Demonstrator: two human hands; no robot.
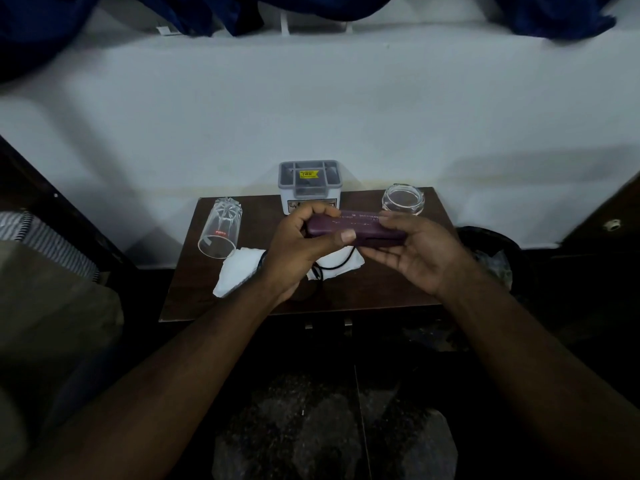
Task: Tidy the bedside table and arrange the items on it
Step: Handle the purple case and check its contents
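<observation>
Both my hands hold a purple oblong case point(360, 226) above the middle of the dark wooden bedside table point(388, 285). My left hand point(301, 244) grips its left end, thumb along the front edge. My right hand point(422, 251) supports its right end from below with fingers spread. A tall clear glass point(220, 228) lies on its side at the table's left edge. A short clear jar point(403, 199) stands at the back right. A grey-and-white divided organiser box point(310, 183) stands at the back centre. White tissue point(239, 271) and a black cable point(337, 265) lie under my hands.
A white wall runs behind the table. Dark blue cloth point(207, 12) hangs along the top. A black bin with a plastic liner point(491, 258) stands right of the table. Striped and olive fabric point(52, 289) lies on the left. The floor below is dark and speckled.
</observation>
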